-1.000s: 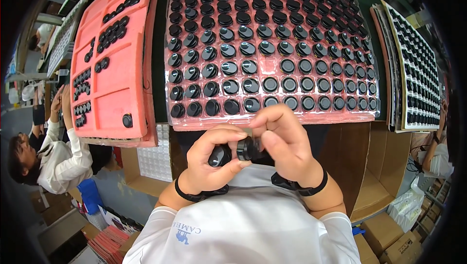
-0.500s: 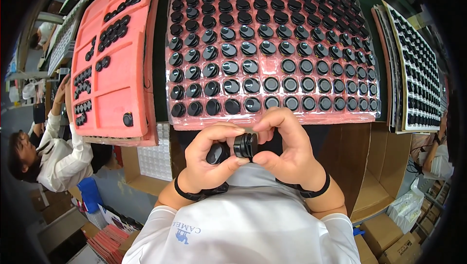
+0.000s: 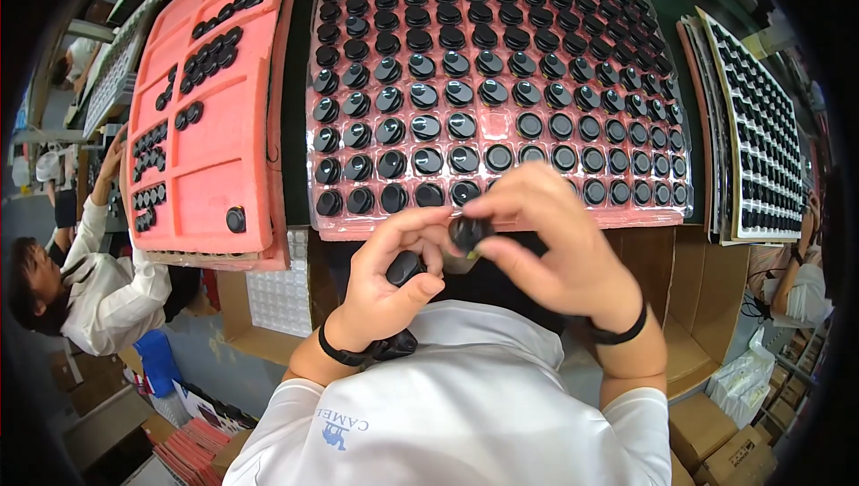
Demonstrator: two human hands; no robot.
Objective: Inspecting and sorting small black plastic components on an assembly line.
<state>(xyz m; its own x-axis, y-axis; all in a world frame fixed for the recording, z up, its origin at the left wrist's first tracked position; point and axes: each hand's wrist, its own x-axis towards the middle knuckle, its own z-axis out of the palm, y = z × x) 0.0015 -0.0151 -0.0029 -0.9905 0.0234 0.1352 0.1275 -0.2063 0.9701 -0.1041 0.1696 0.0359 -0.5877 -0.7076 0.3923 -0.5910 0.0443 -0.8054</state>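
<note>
My left hand [image 3: 369, 276] is closed round a black, round, knob-like piece [image 3: 405, 268], held in the curled fingers. Just right of it, my right hand [image 3: 573, 249] pinches another black round piece [image 3: 469, 232] between thumb and fingers, slightly blurred. The fingertips of my left hand are close to that second piece; whether they touch it I cannot tell. Beyond both hands lies a clear moulded tray [image 3: 319, 220] on pink foam, filled with rows of similar black pieces. One pocket [image 3: 495, 124] near its middle shows pink with nothing in it.
At left stands a pink foam tray [image 3: 210, 132] with loose black pieces in its compartments. A white tray of black parts [image 3: 761, 128] is on the right. Cardboard boxes [image 3: 711, 298] flank me below the table edge. A co-worker in a white shirt [image 3: 112, 298] reaches toward the left side.
My hands have drawn apart. The piece gripped between both hands' fingertips now sits in my right hand, which has turned and lifted toward the tray. My left hand keeps the other piece.
</note>
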